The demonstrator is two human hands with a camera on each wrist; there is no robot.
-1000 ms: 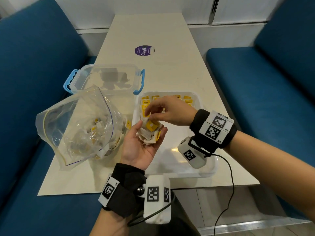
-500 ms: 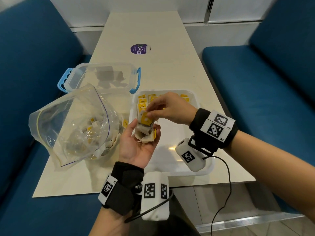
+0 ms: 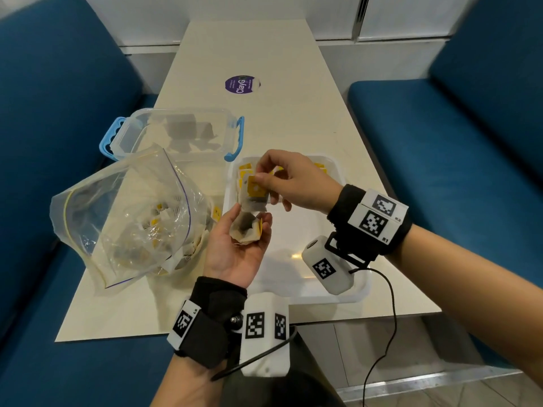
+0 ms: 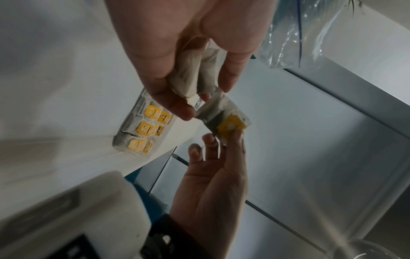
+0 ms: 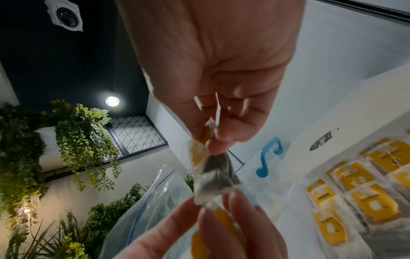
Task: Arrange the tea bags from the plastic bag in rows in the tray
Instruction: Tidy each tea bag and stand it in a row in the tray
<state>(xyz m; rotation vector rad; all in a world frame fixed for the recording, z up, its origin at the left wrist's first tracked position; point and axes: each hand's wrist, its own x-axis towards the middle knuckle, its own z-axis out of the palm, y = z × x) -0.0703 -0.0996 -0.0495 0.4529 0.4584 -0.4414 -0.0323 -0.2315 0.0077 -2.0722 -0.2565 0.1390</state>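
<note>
A pale tabletop runs between two blue benches, with a purple round sticker at 12 o'clock. A white tray sits at the centre, rows of yellow-tagged tea bags lying flat along its far end. Above the tray's 10 o'clock corner, the right hand pinches one tea bag between thumb and forefinger, its other fingers loosely spread. Just below, the left hand lies palm up, fingers curled round a small clump of tea bags; the lifted bag's lower edge touches this clump. At 9 o'clock of the tray, an open plastic bag slumps on the tabletop with more tea bags inside. Behind it, at 11 o'clock, stands a clear container with blue handles.
</note>
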